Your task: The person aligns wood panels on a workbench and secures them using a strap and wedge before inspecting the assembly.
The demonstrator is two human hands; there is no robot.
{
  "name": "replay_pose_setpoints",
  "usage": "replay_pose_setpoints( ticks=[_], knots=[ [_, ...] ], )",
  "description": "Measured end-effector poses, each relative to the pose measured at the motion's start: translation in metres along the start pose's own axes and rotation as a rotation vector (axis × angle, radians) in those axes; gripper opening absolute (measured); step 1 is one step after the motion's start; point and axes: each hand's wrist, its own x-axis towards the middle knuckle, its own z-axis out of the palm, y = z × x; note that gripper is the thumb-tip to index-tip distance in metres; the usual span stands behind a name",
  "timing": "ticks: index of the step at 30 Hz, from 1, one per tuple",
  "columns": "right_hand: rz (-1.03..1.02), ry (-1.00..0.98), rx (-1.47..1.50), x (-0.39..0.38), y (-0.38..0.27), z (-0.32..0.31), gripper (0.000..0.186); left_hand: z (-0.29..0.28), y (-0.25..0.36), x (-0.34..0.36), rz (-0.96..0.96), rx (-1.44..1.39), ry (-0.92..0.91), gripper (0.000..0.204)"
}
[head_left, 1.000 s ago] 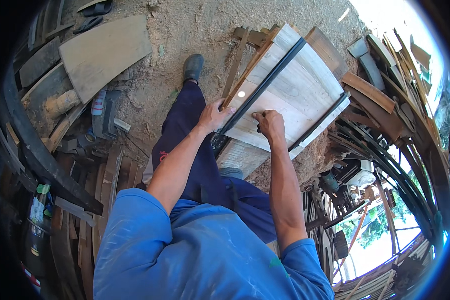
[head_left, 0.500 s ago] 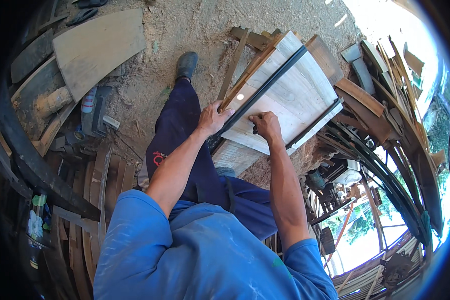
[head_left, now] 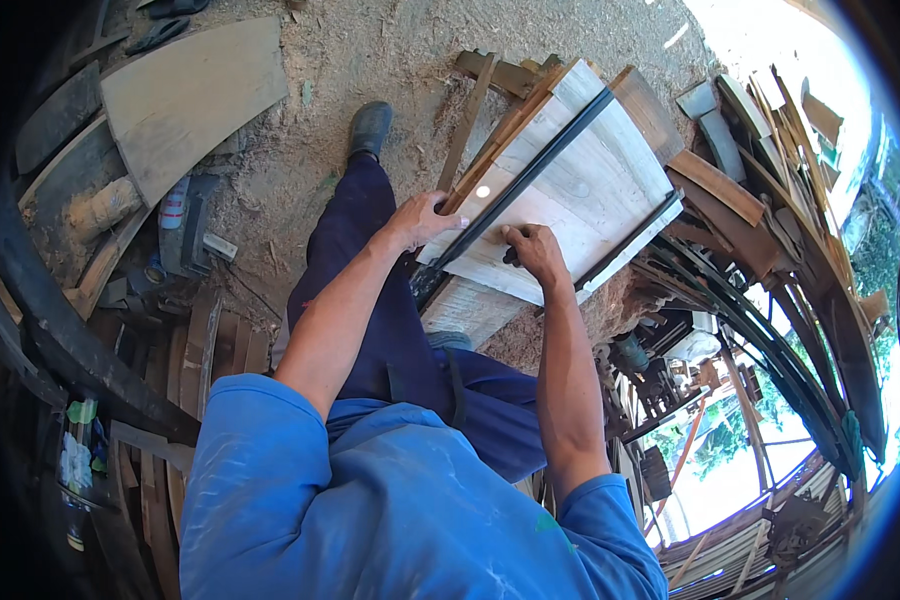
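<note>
A pale wooden panel (head_left: 570,190) of joined boards lies tilted in front of me, with a long black bar (head_left: 530,170) running across it and a second dark bar (head_left: 630,240) along its right side. My left hand (head_left: 417,220) is at the panel's left edge, thumb and fingers spread apart, with fingertips touching the wood. Over the lower middle of the panel, my right hand (head_left: 538,252) is closed around a small dark object (head_left: 511,256), mostly hidden by the fingers; its kind does not show.
Wooden planks (head_left: 720,185) and curved dark strips (head_left: 760,290) are piled to the right. A large flat board (head_left: 195,95) leans at the upper left, near a can (head_left: 173,205). My shoe (head_left: 371,128) stands on the sawdust-covered ground (head_left: 390,55). Upright boards (head_left: 160,400) fill the lower left.
My left hand has shifted slightly up and left, off the black bar, and its fingers have spread. My right hand stays almost in place, still closed.
</note>
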Motion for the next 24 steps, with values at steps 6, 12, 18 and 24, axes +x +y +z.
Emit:
replay_pose_setpoints(
  ticks=[6,12,18,24],
  knots=[
    [-0.026,0.049,-0.003,0.003,0.007,0.003,0.044,0.0,0.015,-0.004,-0.059,0.204,0.067,0.063],
    [-0.029,0.17,-0.097,-0.008,0.008,0.012,0.043,-0.003,0.011,0.001,-0.037,0.1,-0.013,0.066],
    [0.011,0.297,0.073,-0.043,-0.009,0.025,0.039,-0.002,0.003,0.005,0.072,-0.128,0.08,0.078],
    [-0.034,0.477,-0.144,-0.045,0.04,0.034,0.037,-0.006,0.028,0.001,-0.025,0.147,0.04,0.079]
  ],
)
